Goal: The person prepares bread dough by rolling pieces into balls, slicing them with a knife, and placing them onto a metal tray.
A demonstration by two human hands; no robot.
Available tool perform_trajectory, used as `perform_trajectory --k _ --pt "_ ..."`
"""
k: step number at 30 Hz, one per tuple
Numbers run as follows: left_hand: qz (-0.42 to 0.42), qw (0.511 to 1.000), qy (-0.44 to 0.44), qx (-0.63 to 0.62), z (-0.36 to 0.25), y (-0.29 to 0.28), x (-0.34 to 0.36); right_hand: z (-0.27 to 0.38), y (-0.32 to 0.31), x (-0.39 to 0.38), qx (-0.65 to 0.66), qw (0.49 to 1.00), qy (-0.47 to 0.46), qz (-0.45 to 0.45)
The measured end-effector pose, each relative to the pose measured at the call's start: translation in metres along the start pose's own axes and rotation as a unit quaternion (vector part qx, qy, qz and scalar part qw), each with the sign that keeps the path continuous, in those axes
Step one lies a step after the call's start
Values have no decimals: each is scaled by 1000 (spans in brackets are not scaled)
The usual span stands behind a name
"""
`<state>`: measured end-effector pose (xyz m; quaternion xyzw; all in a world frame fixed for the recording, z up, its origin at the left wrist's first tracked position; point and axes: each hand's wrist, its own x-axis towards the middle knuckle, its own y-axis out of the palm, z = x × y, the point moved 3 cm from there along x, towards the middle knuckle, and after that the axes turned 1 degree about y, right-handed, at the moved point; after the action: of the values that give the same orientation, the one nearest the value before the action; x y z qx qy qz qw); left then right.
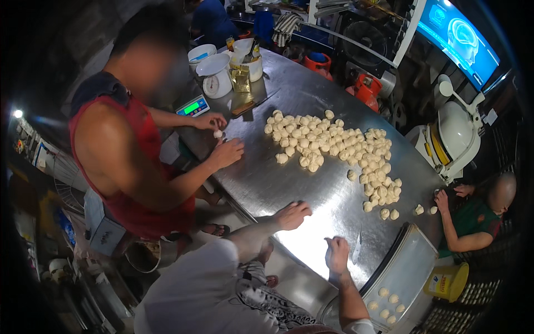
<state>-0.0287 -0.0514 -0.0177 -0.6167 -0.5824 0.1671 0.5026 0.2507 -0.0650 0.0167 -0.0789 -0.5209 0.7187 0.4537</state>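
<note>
My left hand (293, 215) is at the near edge of the shiny steel table (250, 167), palm down, fingers reaching right with nothing visible in them. My right hand (336, 254) is over the bright reflection on the table, its fingers loosely bent and the thumb apart; I see nothing in it. Just right of it lies a knife (357, 245) with a thin blade. Farther across the table spreads a large heap of pale dough balls (339, 145), away from both hands. A tray (414, 261) at the right holds several dough balls (384, 291).
At the left a person in red (128, 133) handles a dough piece (218, 134) near a digital scale (193, 106). A dial scale (217, 83), tubs and a wooden-handled knife (243, 108) stand or lie behind. Another person (473, 222) works at the right, near a yellow bucket (448, 281).
</note>
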Motion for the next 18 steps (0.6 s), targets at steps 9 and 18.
perform_trajectory --k 9,18 --pt "90 989 -86 -78 0 16 -51 21 9 -31 67 997 35 -25" --pt "49 997 -52 -12 -19 24 10 41 19 36 57 981 157 -104"
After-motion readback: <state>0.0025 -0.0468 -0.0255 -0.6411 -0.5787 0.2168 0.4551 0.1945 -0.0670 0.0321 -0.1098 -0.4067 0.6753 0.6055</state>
